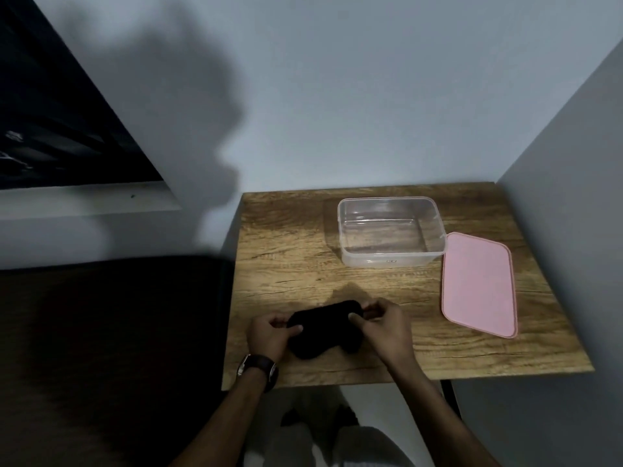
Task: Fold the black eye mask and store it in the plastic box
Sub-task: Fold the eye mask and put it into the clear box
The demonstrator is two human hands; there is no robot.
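- Head view: the black eye mask [324, 328] lay flat near the front edge of the wooden table [286, 251], right in front of the person, probably because that spot put it in easy reach of both hands.
- Head view: the left hand [269, 337] pinched the mask's left end, thumb on top and fingers curled under the edge; a dark watch [261, 365] sat on that wrist.
- Head view: the right hand [382, 323] was closed on the mask's right end, thumb and fingertips gathering the cloth or its strap. Which of the two it held was too dark to tell.
- Head view: holding both ends at once looked like a set-up for the fold, since the two halves could then be brought together evenly; the mask appeared not yet folded.
- Head view: the clear plastic box [391, 261] stood open and empty at the back of the table, well apart from the mask, leaving room in front for the folding.
- Head view: the pink lid [478, 284] lay flat on the table just beside the box on its right, its top corner by the box's rim, out of the way so that the box's mouth was free.
- Head view: storing was not yet begun; the mask would have to be carried forward and to the right to reach the box.
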